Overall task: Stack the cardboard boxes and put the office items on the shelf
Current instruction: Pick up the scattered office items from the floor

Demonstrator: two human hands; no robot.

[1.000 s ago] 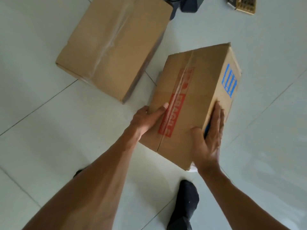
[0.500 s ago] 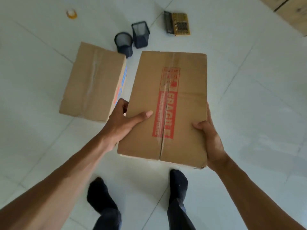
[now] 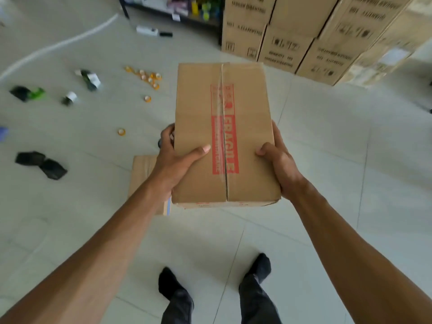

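Hands: our left hand (image 3: 174,160) and right hand (image 3: 279,164) grip the FRAGILE box (image 3: 224,134), mid-frame, off the floor.
Below: second box (image 3: 142,174) unstacked.
Left floor: tape rolls (image 3: 145,77) and other items still scattered.
Far: shelf (image 3: 173,10), box stack (image 3: 292,36).

white tile floor (image 3: 327,160), white hose (image 3: 58,44)

Held box (image 3: 198,127): matt brown corrugated cardboard, top seam under glossy clear tape (image 3: 222,108) with red FRAGILE print. Second box (image 3: 142,171) below-left of it: same matt cardboard. Stacked cartons (image 3: 292,43) beyond held box: matt cardboard, black print. Floor (image 3: 327,148): smooth pale tiles, slight sheen. Tape rolls (image 3: 147,77) left of held box: shiny yellowish plastic.
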